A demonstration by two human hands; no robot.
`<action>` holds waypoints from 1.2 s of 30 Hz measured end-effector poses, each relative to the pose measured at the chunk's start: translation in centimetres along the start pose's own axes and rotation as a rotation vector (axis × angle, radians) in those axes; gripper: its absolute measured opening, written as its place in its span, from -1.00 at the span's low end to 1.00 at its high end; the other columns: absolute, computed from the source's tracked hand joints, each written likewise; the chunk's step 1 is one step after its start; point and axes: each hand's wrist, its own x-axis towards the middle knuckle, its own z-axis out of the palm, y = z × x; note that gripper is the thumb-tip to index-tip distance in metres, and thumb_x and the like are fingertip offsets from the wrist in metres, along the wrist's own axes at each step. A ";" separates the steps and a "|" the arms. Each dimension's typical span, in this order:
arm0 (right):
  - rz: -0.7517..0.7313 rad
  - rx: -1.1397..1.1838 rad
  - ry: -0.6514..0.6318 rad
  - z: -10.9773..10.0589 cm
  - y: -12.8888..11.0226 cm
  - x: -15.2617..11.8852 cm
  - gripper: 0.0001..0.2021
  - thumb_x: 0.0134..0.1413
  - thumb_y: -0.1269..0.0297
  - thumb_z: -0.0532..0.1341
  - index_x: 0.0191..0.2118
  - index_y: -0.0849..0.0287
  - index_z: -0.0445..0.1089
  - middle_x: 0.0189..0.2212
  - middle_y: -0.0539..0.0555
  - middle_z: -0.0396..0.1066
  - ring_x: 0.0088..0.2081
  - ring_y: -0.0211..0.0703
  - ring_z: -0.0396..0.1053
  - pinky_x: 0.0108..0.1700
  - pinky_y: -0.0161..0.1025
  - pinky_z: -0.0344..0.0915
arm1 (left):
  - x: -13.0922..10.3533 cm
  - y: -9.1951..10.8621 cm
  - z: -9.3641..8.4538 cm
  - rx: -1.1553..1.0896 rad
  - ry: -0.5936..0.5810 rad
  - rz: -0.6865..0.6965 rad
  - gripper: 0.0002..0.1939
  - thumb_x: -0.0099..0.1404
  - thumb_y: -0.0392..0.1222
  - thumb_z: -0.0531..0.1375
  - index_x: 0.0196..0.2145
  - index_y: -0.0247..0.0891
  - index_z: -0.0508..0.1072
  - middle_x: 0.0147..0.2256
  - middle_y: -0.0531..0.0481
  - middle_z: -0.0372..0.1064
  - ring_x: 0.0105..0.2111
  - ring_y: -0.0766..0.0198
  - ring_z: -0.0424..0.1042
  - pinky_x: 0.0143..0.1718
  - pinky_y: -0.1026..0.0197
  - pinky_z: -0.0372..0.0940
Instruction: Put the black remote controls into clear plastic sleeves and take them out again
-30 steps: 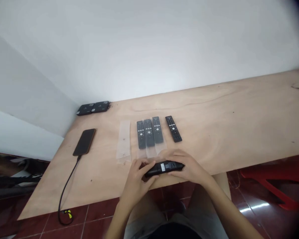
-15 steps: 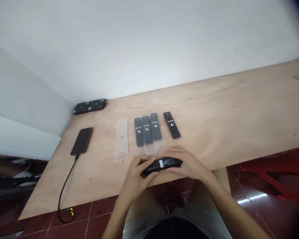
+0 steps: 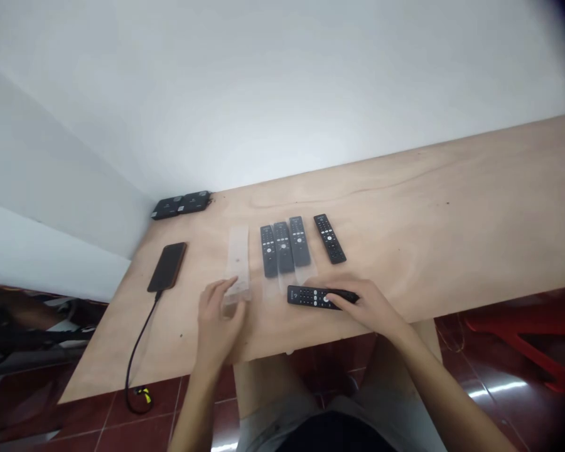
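A black remote control (image 3: 306, 296) lies across my right hand (image 3: 365, 304), buttons facing up, with the fingers closed round its right end. My left hand (image 3: 219, 320) is at the lower end of an empty clear plastic sleeve (image 3: 238, 254), thumb and fingers apart around its edge; whether it touches the sleeve I cannot tell. Beyond my hands, three remotes in clear sleeves (image 3: 283, 248) lie side by side. Right of them rests a bare black remote (image 3: 330, 238), slightly slanted.
A phone (image 3: 167, 267) with a black cable (image 3: 139, 348) plugged in lies at the left of the wooden table (image 3: 428, 238). Two flat black boxes (image 3: 181, 204) sit in the back corner by the white wall. A red plastic stool (image 3: 522, 339) stands beyond the front edge, at right.
My left hand has let go of the remote and moved left to the empty sleeve. The remote in my right hand has turned from its labelled back to its button side.
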 end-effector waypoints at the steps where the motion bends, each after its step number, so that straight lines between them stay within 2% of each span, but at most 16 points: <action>1: 0.003 -0.005 0.012 -0.2 0.1 0.1 -0.71 0.49 0.13 0.30 0.21 -0.17 0.63 0.12 -0.02 0.68 0.17 0.16 0.61 0.28 0.18 0.53 | 0.5 -1.0 -0.3 0.061 -0.023 0.025 -0.66 0.45 -0.14 0.26 0.15 -0.17 0.58 0.06 -0.21 0.50 0.10 -0.12 0.46 0.21 -0.24 0.39; 4: 0.001 -0.031 0.017 -1.0 0.7 0.1 -0.69 0.38 0.12 0.40 0.18 -0.14 0.63 0.13 0.02 0.67 0.18 0.21 0.59 0.28 0.19 0.53 | 1.2 -3.3 -0.7 0.123 -0.145 0.109 -0.82 0.46 -0.11 0.24 -0.09 -0.14 0.65 -0.06 -0.18 0.60 0.04 -0.15 0.46 0.17 -0.25 0.37; 6: -0.007 -0.085 -0.011 -1.4 1.1 0.0 -0.57 0.27 0.12 0.49 0.22 -0.15 0.60 0.17 0.04 0.63 0.21 0.23 0.56 0.28 0.21 0.52 | 1.3 -4.0 -0.6 0.131 -0.180 0.122 -0.80 0.50 -0.10 0.21 -0.19 -0.13 0.65 -0.16 -0.16 0.62 -0.03 -0.13 0.46 0.12 -0.22 0.38; 8: -0.028 -0.163 -0.034 -1.5 1.4 -0.2 -0.43 0.22 0.14 0.52 0.32 -0.16 0.51 0.23 0.08 0.56 0.25 0.25 0.51 0.30 0.23 0.50 | 1.3 -4.4 -0.3 0.139 -0.182 0.108 -0.79 0.52 -0.09 0.20 -0.17 -0.14 0.64 -0.15 -0.17 0.61 -0.04 -0.13 0.47 0.10 -0.19 0.39; 10: -0.051 -0.239 -0.033 -1.5 1.6 -0.5 -0.39 0.28 0.16 0.48 0.39 -0.16 0.44 0.27 0.13 0.51 0.27 0.25 0.48 0.31 0.24 0.48 | 1.3 -4.5 -0.1 0.122 -0.193 0.083 -0.78 0.52 -0.07 0.20 -0.09 -0.16 0.64 -0.09 -0.18 0.58 -0.01 -0.13 0.48 0.08 -0.17 0.41; 13: -0.081 -0.300 0.008 -1.3 1.8 -0.8 -0.47 0.36 0.18 0.41 0.38 -0.11 0.44 0.25 0.18 0.50 0.25 0.26 0.48 0.30 0.25 0.47 | 1.5 -4.4 -0.1 0.071 -0.249 0.051 -0.74 0.56 -0.08 0.15 -0.04 -0.17 0.62 -0.05 -0.17 0.55 -0.01 -0.08 0.51 0.09 -0.12 0.41; 20: -0.082 -0.289 -0.027 -1.4 1.8 -0.7 -0.55 0.39 0.16 0.38 0.34 -0.12 0.47 0.21 0.14 0.53 0.22 0.22 0.49 0.28 0.22 0.48 | 2.5 -4.2 -0.5 0.065 -0.317 0.026 -0.73 0.58 -0.10 0.08 -0.21 -0.17 0.53 -0.18 -0.12 0.50 -0.11 -0.01 0.50 0.00 -0.05 0.40; 25: -0.081 -0.279 0.002 -1.3 2.0 -0.8 -0.52 0.36 0.14 0.41 0.33 -0.12 0.48 0.22 0.14 0.53 0.21 0.24 0.50 0.27 0.23 0.48 | 2.9 -4.2 -0.7 0.042 -0.365 0.039 -0.78 0.53 -0.04 0.18 -0.15 -0.16 0.58 -0.17 -0.11 0.53 -0.14 0.01 0.53 -0.07 0.00 0.43; 31: -0.074 -0.285 -0.011 -1.3 2.1 -0.8 -0.53 0.36 0.17 0.41 0.32 -0.10 0.47 0.22 0.14 0.52 0.22 0.23 0.48 0.28 0.21 0.46 | 3.2 -3.8 -0.8 0.025 -0.335 0.002 -0.73 0.55 -0.03 0.14 -0.21 -0.15 0.59 -0.18 -0.11 0.59 -0.14 0.01 0.57 -0.03 0.00 0.43; 36: -0.067 -0.270 -0.017 -1.4 1.8 -0.7 -0.54 0.35 0.17 0.41 0.31 -0.11 0.49 0.20 0.13 0.54 0.20 0.23 0.50 0.26 0.21 0.48 | 3.1 -3.9 -0.8 0.007 -0.258 -0.104 -0.75 0.48 -0.02 0.19 -0.13 -0.18 0.60 -0.17 -0.12 0.65 -0.19 0.03 0.62 -0.13 0.04 0.48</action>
